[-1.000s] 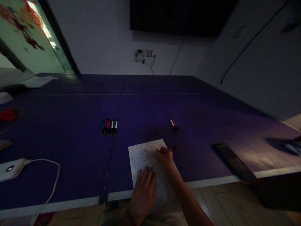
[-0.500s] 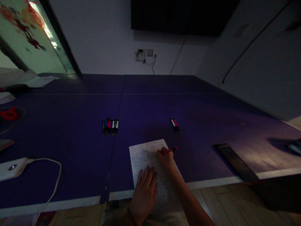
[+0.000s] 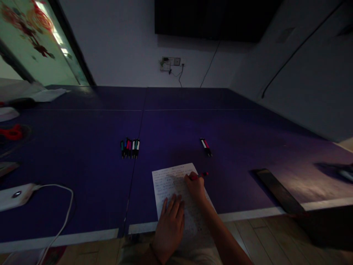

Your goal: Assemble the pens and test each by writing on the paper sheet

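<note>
A sheet of paper [image 3: 162, 184] covered in handwriting lies at the front edge of the purple table, its lower part reaching past the edge. My left hand [image 3: 172, 217] rests flat on it, fingers stretched out. Closed round a red and black pen [image 3: 204, 174], my right hand [image 3: 195, 186] is on the upper right part of the sheet. The pen's tip is hidden behind my fingers. Beyond the sheet lie two pens [image 3: 206, 147], one white and one pink. Several more pens [image 3: 129, 148] sit in a row to the left.
A dark phone [image 3: 278, 189] lies at the table's right front edge. On the left are a white power bank [image 3: 16, 197] with a cable [image 3: 68, 209] hanging over the edge, and a red-handled object [image 3: 12, 132]. Papers [image 3: 49, 95] lie at the far left of the table [image 3: 171, 125].
The whole view has shifted very slightly. My right hand stays almost in place on the sheet with the pen, and my left hand has not visibly moved on the paper.
</note>
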{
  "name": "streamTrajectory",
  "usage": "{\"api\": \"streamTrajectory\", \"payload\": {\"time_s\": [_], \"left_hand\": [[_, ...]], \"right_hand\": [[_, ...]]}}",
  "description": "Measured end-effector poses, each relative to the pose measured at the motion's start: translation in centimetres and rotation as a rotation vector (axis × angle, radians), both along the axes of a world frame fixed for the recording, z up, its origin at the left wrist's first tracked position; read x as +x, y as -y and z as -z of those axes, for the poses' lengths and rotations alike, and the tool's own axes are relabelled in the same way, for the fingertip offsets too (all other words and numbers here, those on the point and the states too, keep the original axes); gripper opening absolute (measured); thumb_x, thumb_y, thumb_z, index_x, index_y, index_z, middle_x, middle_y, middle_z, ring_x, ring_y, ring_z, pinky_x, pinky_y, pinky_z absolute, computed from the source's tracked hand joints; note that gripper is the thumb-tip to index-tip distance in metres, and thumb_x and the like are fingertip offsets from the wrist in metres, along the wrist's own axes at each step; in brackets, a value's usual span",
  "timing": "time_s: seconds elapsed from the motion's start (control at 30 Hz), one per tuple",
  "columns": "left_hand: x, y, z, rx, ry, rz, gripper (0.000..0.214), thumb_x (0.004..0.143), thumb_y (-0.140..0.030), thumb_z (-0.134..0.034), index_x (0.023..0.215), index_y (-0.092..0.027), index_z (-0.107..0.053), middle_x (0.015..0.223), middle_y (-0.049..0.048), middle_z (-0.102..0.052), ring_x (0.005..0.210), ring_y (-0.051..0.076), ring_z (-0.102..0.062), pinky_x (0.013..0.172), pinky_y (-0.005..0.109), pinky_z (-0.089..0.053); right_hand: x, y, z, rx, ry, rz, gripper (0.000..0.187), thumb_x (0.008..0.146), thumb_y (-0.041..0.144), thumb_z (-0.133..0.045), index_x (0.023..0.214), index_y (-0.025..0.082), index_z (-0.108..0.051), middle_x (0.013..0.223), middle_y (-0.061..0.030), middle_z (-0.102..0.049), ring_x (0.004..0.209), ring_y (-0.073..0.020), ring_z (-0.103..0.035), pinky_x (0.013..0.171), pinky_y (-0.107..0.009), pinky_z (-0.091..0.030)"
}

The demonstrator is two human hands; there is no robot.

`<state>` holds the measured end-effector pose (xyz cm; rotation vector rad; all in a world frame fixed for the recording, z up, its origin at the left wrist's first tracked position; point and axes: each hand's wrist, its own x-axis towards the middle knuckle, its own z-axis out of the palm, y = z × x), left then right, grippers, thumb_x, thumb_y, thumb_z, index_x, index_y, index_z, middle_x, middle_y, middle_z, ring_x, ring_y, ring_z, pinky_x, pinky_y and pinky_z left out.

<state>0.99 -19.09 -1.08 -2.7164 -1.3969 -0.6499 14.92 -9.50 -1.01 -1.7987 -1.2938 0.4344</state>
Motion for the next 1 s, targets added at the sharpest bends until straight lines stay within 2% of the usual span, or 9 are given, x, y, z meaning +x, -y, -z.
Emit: {"api": "streamTrajectory", "payload": {"time_s": [0.33,0.87,1.0], "left_hand": [[-0.05,0.03,-0.02,-0.011,-0.001,0.0,0.035,0.083,-0.021,-0.032,0.116,-0.018,-0.044,0.128,0.0052,-0.04,0.12,0.021,-0.03,0.093,0.042,-0.034],[-0.11,0.08,-0.48,-0.054,0.009,0.0,0.035,0.083,-0.021,-0.034,0.116,-0.018,-0.044,0.127,0.0047,-0.041,0.119,0.021,-0.032,0.094,0.041,-0.033],[-0.05,0.09,-0.54,-0.057,0.023,-0.001,0.035,0.083,-0.021,-0.034,0.116,-0.018,-0.044,0.127,0.0049,-0.041,0.119,0.02,-0.031,0.094,0.04,-0.032]], "right_hand": [[0.04,0.02,-0.03,0.013,-0.026,-0.027,0.023,0.061,0.034,-0.043,0.045,0.02,-0.035,0.038,0.0055,-0.032,0.039,-0.0085,-0.032,0.041,-0.022,-0.024],[0.04,-0.06,0.05,-0.013,-0.03,0.027,0.024,0.062,0.035,-0.043,0.045,0.02,-0.036,0.037,0.0051,-0.033,0.038,-0.0087,-0.032,0.04,-0.022,-0.025],[0.06,-0.05,-0.16,-0.008,-0.033,0.005,0.024,0.062,0.034,-0.043,0.045,0.02,-0.034,0.037,0.0057,-0.032,0.038,-0.0084,-0.032,0.04,-0.022,-0.025]]}}
